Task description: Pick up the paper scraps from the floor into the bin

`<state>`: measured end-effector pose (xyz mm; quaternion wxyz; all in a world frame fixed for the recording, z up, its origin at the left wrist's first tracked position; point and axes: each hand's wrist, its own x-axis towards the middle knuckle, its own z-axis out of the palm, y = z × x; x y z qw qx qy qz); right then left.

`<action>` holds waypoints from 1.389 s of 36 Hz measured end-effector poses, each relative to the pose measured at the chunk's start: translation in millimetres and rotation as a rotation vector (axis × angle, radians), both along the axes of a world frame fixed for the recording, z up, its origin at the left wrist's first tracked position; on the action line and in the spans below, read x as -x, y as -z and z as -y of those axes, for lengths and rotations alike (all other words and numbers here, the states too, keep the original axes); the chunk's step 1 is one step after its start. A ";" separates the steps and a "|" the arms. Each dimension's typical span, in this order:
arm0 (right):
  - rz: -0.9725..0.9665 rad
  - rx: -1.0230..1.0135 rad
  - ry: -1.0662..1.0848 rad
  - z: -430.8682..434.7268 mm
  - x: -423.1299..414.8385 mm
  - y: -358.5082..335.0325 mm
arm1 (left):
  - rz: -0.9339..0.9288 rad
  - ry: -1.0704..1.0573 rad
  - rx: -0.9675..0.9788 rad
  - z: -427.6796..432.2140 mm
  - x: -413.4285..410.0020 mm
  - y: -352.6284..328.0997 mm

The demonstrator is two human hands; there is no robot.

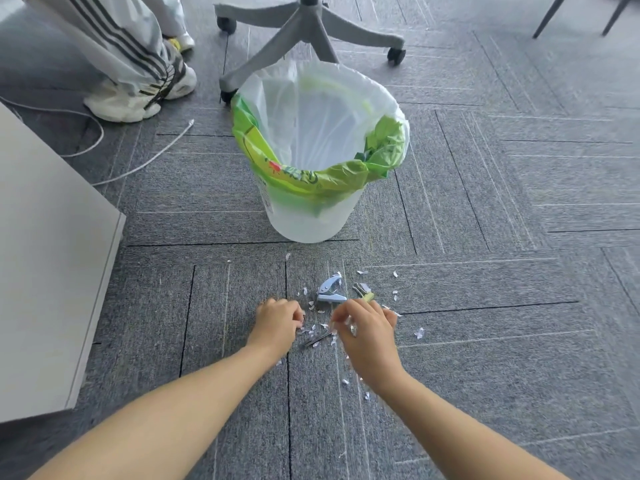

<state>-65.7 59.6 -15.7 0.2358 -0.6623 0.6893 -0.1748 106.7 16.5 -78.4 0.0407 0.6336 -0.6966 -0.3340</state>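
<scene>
Both hands low on carpet gathering paper scraps (320, 329): left hand (277, 323) curled, likely holding bits; right hand (367, 327) pinching 1 scrap. Bin (398, 109) ahead, near, for dumping.

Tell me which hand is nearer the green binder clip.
Right. The right hand sits just below the green binder clip; the left hand is farther left, beyond the hole punch.

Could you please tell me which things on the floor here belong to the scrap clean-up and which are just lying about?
Part of the job: paper scraps, bin, left hand, right hand.

Just lying about: hole punch, binder clip, white cable, office chair base.
</scene>
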 end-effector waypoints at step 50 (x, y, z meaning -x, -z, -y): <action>-0.019 0.050 0.123 6.1 -26.8 22.3 | -0.429 -0.225 0.239 4.4 -50.4 -76.9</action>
